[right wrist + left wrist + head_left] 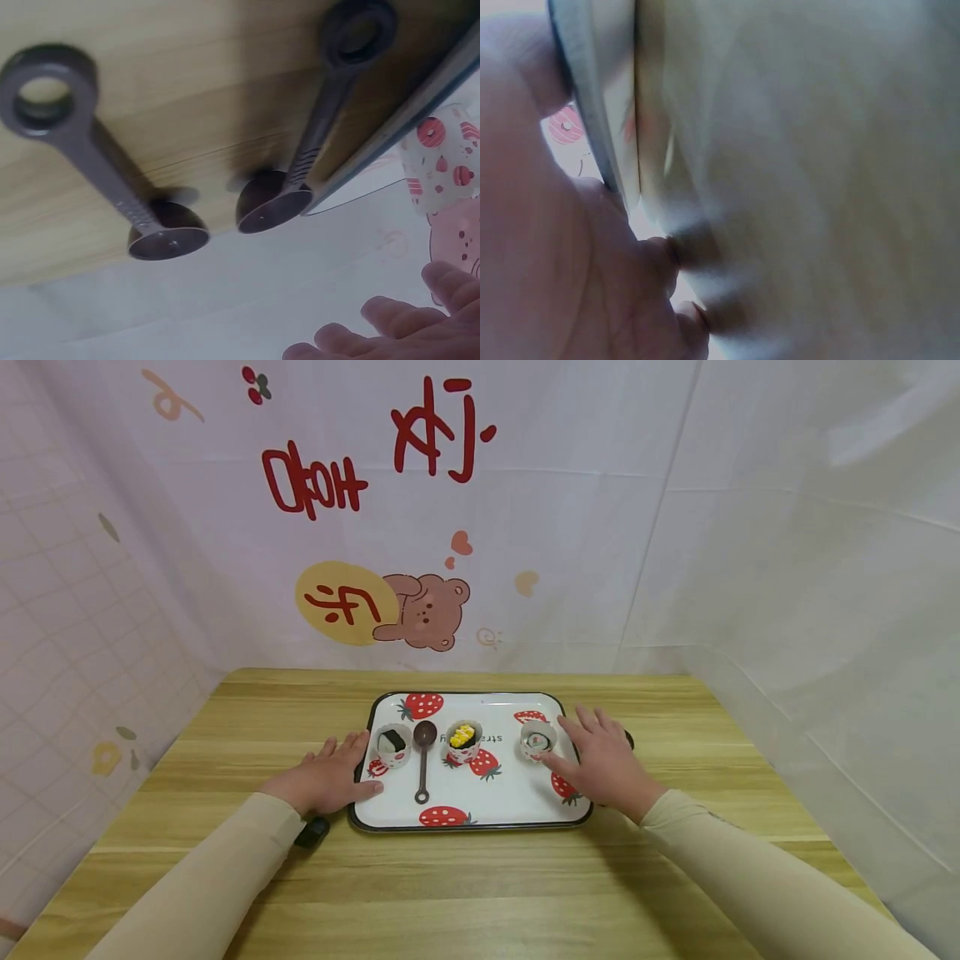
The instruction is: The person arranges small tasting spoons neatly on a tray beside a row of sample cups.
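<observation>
Tray point(510, 797) sits at mid-frame in the head view on a wooden table point(465, 893), bearing three cups point(465, 758) and a dark spoon point(423, 772). At its left edge, the left hand point(326, 781) lays its thumb over the rim, fingers loosely extended. The right hand point(609, 766) spreads nearly straight fingers along the right edge, grasping nothing. Two dark scoops point(112, 180) occupy the right wrist view's upper left and upper centre.
</observation>
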Available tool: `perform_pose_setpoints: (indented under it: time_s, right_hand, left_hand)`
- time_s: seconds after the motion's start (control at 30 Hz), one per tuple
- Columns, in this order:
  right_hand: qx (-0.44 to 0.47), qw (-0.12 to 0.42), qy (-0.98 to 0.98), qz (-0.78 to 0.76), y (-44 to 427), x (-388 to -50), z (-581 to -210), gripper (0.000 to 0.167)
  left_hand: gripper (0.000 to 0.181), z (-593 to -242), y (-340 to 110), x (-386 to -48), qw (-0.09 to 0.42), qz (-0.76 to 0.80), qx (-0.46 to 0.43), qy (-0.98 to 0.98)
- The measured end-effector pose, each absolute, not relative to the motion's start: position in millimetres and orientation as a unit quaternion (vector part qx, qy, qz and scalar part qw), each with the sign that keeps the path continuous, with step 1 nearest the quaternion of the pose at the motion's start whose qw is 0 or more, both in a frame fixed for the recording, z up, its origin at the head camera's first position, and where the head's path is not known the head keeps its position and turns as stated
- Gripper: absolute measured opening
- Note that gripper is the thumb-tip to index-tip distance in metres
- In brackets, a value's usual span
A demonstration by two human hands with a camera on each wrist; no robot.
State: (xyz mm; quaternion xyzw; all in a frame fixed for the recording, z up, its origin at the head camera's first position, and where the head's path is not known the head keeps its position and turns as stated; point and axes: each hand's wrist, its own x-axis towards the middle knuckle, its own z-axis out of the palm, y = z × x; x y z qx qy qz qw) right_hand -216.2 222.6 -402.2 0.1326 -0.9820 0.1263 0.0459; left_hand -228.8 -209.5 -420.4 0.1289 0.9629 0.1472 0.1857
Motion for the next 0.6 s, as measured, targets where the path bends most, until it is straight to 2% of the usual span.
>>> perform_pose_setpoints:
  time_s: [0.6]
  right_hand:
    - [0.114,0.036,-0.988,0.100,252.3,-217.8,-409.9,0.083]
  left_hand:
    - [0.106,-419.5,-209.2,-228.4,0.189,0.152,0.126,0.962]
